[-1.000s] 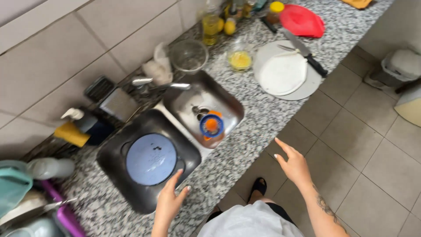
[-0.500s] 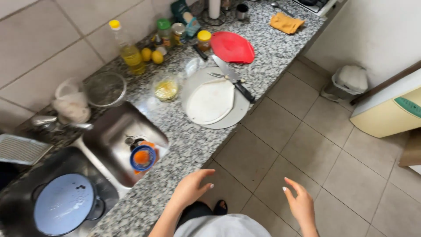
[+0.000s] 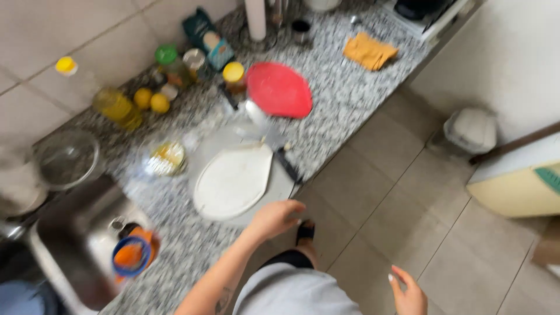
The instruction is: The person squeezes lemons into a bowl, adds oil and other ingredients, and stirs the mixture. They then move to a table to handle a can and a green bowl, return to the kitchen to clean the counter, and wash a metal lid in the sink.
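The speckled granite desk point(image 3: 344, 99) is being overlooked above a tiled floor point(image 3: 408, 192). The left hand point(image 3: 274, 219), grip apart and holding nothing, is being held at the white board's point(image 3: 233, 181) 5 o'clock edge; the right hand point(image 3: 408, 291) is being held open over the floor.

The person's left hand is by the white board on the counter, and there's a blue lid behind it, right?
Not quite. The lid behind the white board is red, not blue, as the head view shows. The rest holds: the left hand is at the counter edge beside the board.
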